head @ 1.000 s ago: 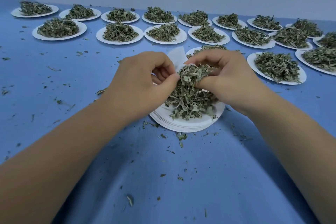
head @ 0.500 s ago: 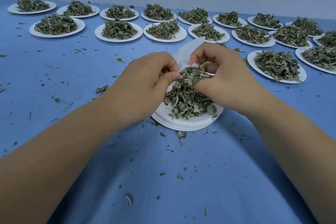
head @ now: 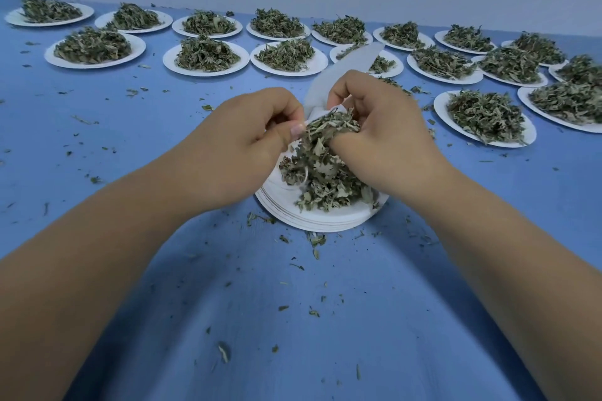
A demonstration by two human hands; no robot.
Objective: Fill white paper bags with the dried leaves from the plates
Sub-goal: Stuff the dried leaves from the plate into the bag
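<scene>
1. Over the near stack of plates point(head: 312, 221), the left hand point(head: 247, 140) pinches the edge of the white paper bag point(head: 340, 73) between thumb and curled fingers and holds its mouth up. How wide the mouth stands is hidden behind the knuckles.
2. Just beside it, the right hand point(head: 384, 133) has its fingers curled round a clump of dried leaves point(head: 332, 127) and presses it at the bag's mouth. The clump touches the left thumb.
3. Behind both hands the bag's long flap rises, tilted away toward the far plates.
4. Under the hands a loose pile point(head: 322, 179) lies on the top plate of the stack, so anything that slips should land back on it.
5. To do this step well, I judge the left pinch should pull the paper edge outward so that the opening gapes. The right hand should feed the clump in with the fingertips in small pushes rather than one big shove, because brittle leaves crumble and thin paper may tear at the rim. Working low over the plate would catch the spill.
6. Around the stack, crumbs point(head: 314, 252) dot the blue tabletop point(head: 293, 319), thickest near the plate's front edge.
7. Farther out, heaped plates point(head: 440, 109) wait to the right and in two rows along the back, well apart from the hands and not yet emptied.
</scene>
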